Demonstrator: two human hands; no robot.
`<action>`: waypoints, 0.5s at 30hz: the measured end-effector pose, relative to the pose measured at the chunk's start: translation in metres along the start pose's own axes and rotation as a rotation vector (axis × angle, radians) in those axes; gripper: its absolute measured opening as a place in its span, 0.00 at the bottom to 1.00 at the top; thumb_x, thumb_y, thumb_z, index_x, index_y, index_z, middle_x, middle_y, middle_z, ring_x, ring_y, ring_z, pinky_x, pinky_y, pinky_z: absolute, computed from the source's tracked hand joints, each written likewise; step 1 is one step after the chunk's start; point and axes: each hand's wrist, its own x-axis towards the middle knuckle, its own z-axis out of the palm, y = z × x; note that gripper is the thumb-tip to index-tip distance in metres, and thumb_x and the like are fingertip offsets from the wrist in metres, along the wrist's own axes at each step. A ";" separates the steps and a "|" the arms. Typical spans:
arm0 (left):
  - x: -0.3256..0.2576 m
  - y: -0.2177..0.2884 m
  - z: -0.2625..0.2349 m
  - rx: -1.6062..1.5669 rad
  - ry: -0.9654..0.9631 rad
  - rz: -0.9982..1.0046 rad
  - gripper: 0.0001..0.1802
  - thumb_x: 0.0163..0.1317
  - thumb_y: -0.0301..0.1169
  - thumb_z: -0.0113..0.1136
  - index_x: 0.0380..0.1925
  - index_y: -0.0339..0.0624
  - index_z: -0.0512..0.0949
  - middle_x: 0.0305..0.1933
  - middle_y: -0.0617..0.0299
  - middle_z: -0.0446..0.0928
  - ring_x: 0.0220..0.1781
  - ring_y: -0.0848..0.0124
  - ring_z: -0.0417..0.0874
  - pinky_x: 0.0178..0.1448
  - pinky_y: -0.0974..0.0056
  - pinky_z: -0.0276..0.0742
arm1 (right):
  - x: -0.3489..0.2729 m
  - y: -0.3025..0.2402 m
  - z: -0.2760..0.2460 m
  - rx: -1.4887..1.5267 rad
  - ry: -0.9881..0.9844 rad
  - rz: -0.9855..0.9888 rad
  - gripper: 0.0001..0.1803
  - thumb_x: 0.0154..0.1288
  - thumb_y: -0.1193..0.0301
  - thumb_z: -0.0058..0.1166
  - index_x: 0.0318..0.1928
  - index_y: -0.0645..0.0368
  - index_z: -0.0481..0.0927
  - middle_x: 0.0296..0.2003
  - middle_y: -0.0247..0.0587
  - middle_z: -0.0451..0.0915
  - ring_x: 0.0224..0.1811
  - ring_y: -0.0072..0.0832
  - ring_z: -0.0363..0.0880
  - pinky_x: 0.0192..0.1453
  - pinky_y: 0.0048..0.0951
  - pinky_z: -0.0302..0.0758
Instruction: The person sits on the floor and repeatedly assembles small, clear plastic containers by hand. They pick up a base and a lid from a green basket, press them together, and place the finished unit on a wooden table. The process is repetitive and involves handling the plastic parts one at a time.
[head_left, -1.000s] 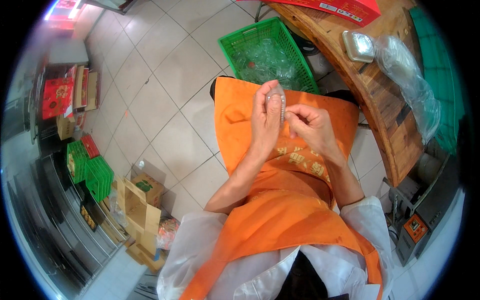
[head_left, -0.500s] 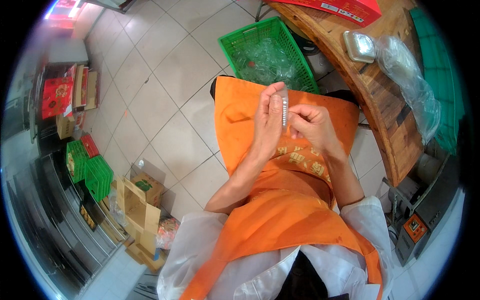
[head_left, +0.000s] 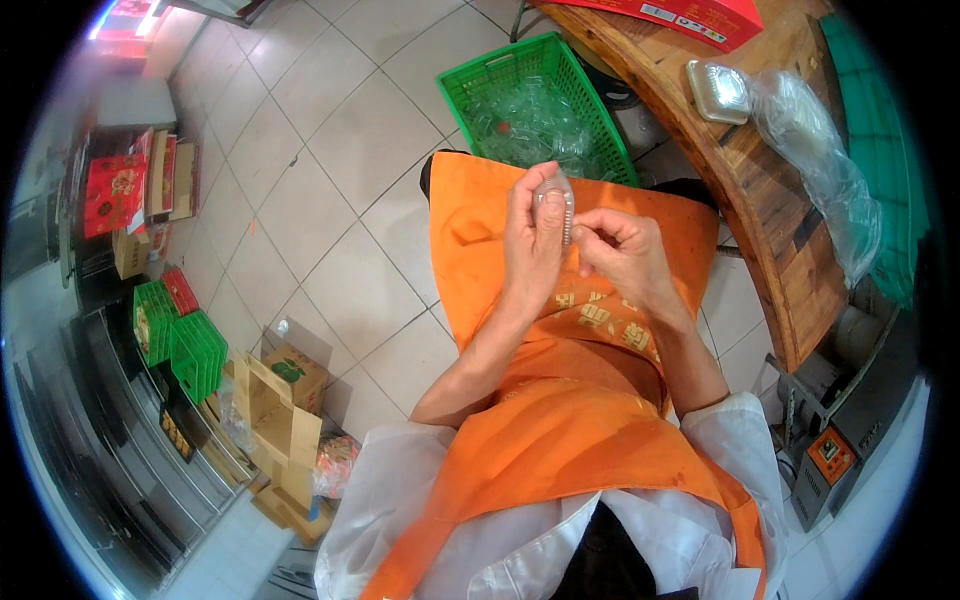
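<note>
My left hand (head_left: 533,240) holds a small clear plastic container (head_left: 560,205) upright over my lap, fingers wrapped round it. My right hand (head_left: 622,255) is beside it, thumb and fingertips pinched at the container's right edge. Both hands hover above the orange apron (head_left: 560,430) that covers my knees. Just beyond my knees a green plastic crate (head_left: 478,92) stands on the tiled floor, filled with several clear plastic containers (head_left: 535,120).
A curved wooden table (head_left: 760,190) runs along the right with a red box (head_left: 690,15), a clear lidded tray (head_left: 718,90) and a clear plastic bag (head_left: 815,170). Cardboard boxes (head_left: 275,400), green crates (head_left: 180,345) and red boxes (head_left: 112,190) line the left wall.
My hands stayed together over my lap. The clear container turned slightly in my left hand, and my right fingers shifted along its right edge.
</note>
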 end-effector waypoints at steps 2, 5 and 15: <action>-0.001 0.005 0.002 -0.040 -0.002 -0.008 0.20 0.63 0.42 0.39 0.47 0.40 0.64 0.29 0.68 0.65 0.26 0.83 0.63 0.27 0.78 0.59 | 0.001 -0.002 -0.001 0.026 -0.009 0.037 0.07 0.56 0.75 0.47 0.32 0.65 0.76 0.20 0.28 0.73 0.20 0.12 0.70 0.23 0.14 0.66; -0.002 0.007 0.005 -0.090 -0.031 -0.001 0.21 0.63 0.43 0.39 0.47 0.39 0.64 0.32 0.67 0.66 0.28 0.82 0.64 0.29 0.77 0.61 | 0.001 -0.004 -0.004 0.078 -0.025 0.086 0.07 0.56 0.75 0.46 0.32 0.65 0.76 0.21 0.28 0.73 0.20 0.12 0.70 0.23 0.14 0.66; 0.001 0.001 0.002 0.043 0.011 0.021 0.18 0.63 0.39 0.38 0.48 0.40 0.63 0.31 0.67 0.66 0.27 0.82 0.64 0.29 0.77 0.61 | -0.001 -0.002 -0.001 -0.005 0.004 -0.001 0.06 0.54 0.76 0.47 0.30 0.66 0.76 0.20 0.28 0.73 0.20 0.12 0.70 0.23 0.14 0.66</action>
